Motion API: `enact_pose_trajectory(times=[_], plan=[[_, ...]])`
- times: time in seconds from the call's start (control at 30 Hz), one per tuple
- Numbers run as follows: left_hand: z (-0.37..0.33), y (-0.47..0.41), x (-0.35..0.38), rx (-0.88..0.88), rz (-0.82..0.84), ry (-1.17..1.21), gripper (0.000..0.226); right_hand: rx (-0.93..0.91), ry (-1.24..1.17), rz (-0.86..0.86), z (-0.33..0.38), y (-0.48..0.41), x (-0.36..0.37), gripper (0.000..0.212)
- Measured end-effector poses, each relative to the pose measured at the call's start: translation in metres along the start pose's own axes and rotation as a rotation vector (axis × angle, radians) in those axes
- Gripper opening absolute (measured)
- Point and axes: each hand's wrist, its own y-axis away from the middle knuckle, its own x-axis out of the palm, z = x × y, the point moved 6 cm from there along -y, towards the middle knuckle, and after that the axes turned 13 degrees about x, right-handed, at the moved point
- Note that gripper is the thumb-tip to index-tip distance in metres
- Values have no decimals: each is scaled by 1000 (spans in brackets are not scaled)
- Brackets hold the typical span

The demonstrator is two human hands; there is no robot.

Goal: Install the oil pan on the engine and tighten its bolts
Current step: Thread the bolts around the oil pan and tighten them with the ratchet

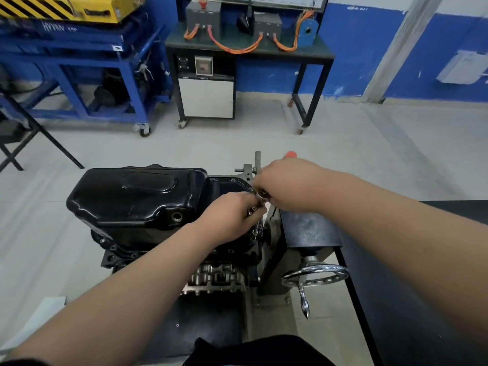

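The black pan (pixel 137 196) sits on the engine (pixel 219 278); at the pan's right end the left hand (pixel 232 217) curls round several small bolts (pixel 253 208). Touching it, over the pan's right rim, the right hand (pixel 287 183) pinches a shiny socket (pixel 262 193); a handwheel (pixel 315 276) stands right of the pan.

The oil pan (pixel 137 199) is recorded as smooth, glossy black painted metal. The handwheel (pixel 315 276) is noted as polished, mirror-bright metal. The engine casting (pixel 216 280) below is seen as dull, rough bare metal. The bolts (pixel 252 209) and socket (pixel 262 193) are noted as bright metal.
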Motion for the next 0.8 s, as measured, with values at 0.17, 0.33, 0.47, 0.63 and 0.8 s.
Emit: enact_pose_trajectory(times=[0.17, 0.33, 0.47, 0.63, 0.8], plan=[[2, -4, 9, -102, -7, 40, 22, 224, -10, -76, -4, 3, 3, 49], [3, -5, 15, -22, 161, 28, 32, 23, 57, -56, 4, 5, 0, 13], [7, -7, 17, -73, 125, -28, 20, 172, 32, -67, -2, 6, 2, 38], [8, -5, 22, -75, 171, -59, 32, 103, 34, -48, 4, 3, 4, 22], [9, -8, 20, -67, 218, -71, 30, 110, -5, -34, -1, 6, 7, 30]])
